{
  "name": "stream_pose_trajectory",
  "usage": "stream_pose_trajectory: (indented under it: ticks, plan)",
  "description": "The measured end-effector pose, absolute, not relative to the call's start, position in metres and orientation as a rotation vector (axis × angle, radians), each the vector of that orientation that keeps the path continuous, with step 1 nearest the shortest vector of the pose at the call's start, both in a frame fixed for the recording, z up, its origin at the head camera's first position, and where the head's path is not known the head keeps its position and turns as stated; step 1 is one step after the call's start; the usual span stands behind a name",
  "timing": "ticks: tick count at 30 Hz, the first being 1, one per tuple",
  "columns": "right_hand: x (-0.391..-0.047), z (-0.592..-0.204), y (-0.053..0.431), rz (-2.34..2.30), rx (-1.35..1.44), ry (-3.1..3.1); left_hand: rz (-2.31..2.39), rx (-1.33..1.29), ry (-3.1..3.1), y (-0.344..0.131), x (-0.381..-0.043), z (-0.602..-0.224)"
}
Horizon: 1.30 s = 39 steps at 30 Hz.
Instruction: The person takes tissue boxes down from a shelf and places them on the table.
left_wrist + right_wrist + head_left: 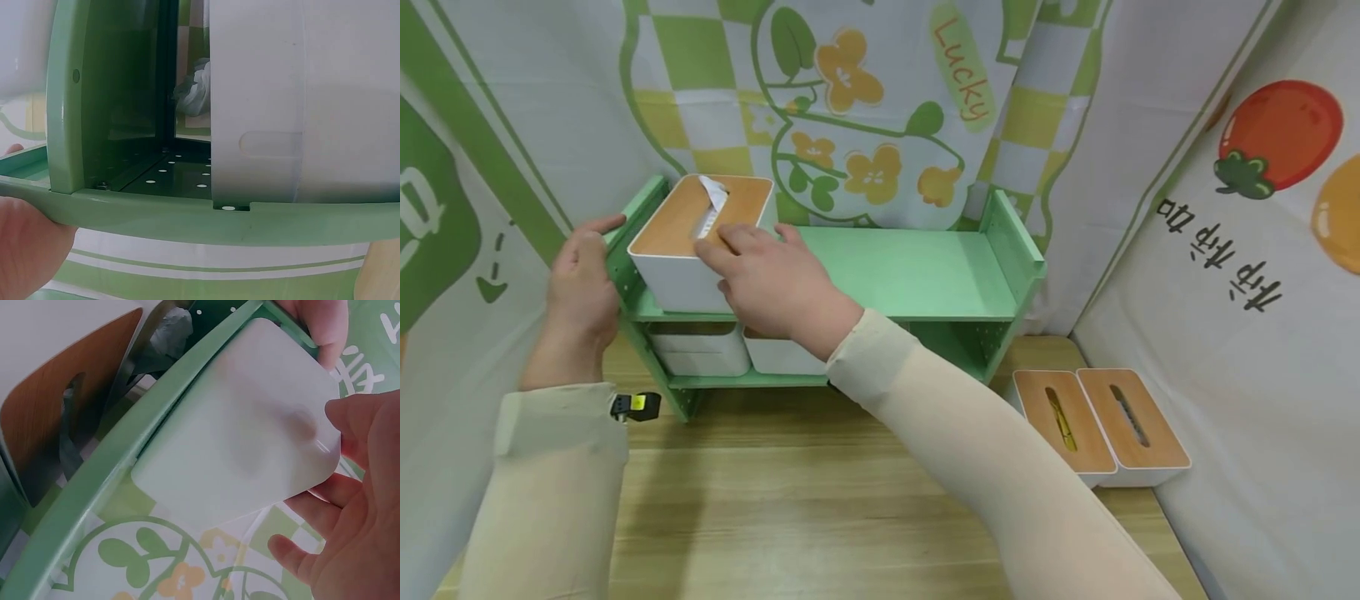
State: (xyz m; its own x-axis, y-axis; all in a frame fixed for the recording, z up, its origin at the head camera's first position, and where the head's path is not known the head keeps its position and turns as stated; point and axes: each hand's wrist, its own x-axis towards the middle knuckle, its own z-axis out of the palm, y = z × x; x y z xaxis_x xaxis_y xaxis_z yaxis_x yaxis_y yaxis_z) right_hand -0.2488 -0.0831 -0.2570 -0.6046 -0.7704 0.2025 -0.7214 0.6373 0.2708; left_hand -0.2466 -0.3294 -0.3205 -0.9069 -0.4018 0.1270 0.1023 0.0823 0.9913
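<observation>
A white tissue box (pixel 681 283) with a wood-look lid and a tissue poking from its slot sits at the left end of a green shelf unit's (pixel 910 267) upper board. My left hand (pixel 583 287) grips the unit's left side panel. Fingers of my right hand (pixel 782 287) lie on the lid near its front right corner, relaxed and spread. The right wrist view shows the box's smooth white face (pixel 237 419) beside that right hand (pixel 350 506); whether the thumb touches it is unclear. Under it, two white boxes, one left (pixel 700 354) and one partly hidden (pixel 782 357), fill the lower level.
Two more wood-lidded tissue boxes, a nearer (pixel 1033 404) and a right one (pixel 1161 425), stand side by side on the wooden table (pixel 820 508) at the right. Printed curtains (pixel 880 100) hang behind and beside the unit. Its right side panel (pixel 1011 246) rises above the upper board.
</observation>
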Motion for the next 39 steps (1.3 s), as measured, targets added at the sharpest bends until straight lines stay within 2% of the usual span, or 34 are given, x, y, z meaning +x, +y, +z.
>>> stream_pose_trajectory:
  ticks: [8, 24, 39]
  plan:
    - [-0.249, -0.264, -0.072, -0.187, 1.171, -2.557, -1.707, 0.260, -2.122, -0.330, -0.244, -0.323]
    - [-0.245, -0.264, -0.052, -0.205, 1.101, -2.530, -1.766, 0.243, -2.118, -0.333, -0.241, -0.323]
    - [-0.253, -0.266, -0.059, -0.233, 1.075, -2.589, -1.789, 0.257, -2.139, -0.335, -0.241, -0.320]
